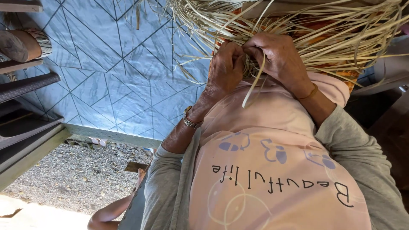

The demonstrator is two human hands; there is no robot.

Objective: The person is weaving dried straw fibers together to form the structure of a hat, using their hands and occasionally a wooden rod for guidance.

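- This is looking like a home porch or veranda, open to the yard, where craft work by hand is going on.
- A blue tiled floor (106, 81) with a diamond line pattern is running up to a concrete edge (110, 136).
- Beyond that edge, gravel ground (72, 174) is lying in daylight.
- Dark wooden steps (25, 123) are rising at the side.
- Dried straw strips (298, 25) are spreading in a loose bundle, suggesting weaving at home.

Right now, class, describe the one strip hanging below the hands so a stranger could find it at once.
Start at the mass of pale dried leaf strips across the top. Both hands, left hand and right hand, grip its middle. One loose strip hangs down between them onto the pink shirt, unlike the sideways rest.
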